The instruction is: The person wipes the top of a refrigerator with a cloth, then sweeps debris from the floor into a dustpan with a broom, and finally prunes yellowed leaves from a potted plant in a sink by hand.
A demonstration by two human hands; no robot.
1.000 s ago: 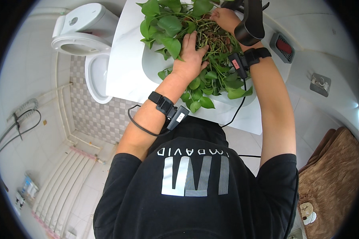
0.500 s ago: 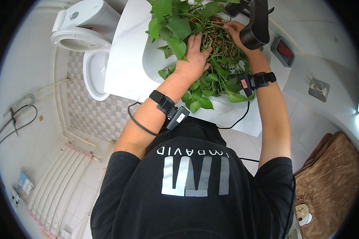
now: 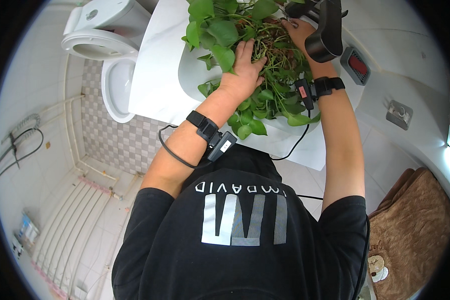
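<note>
A leafy green potted plant (image 3: 272, 75) with tangled stems sits in the white sink basin (image 3: 192, 82). Fingers spread, my left hand (image 3: 242, 70) lies open against the stems on the plant's left side. At the far right side of the plant, my right hand (image 3: 299, 34) has its fingers drawn together by the brown, root-like middle. What lies between those fingertips is too small to make out. The black faucet (image 3: 324, 42) partly covers that hand. Both wrists wear black straps with small devices.
The white countertop (image 3: 157, 75) surrounds the basin. A grey soap dish (image 3: 355, 66) with a red piece lies right of the faucet. A toilet (image 3: 102, 45) stands at the far left, a brown towel (image 3: 410, 235) hangs at the lower right. Black cables run from the wrist devices.
My right hand has shifted slightly up along the plant's far edge, and its wrist has turned a little. My left hand stays nearly in place on the stems.
</note>
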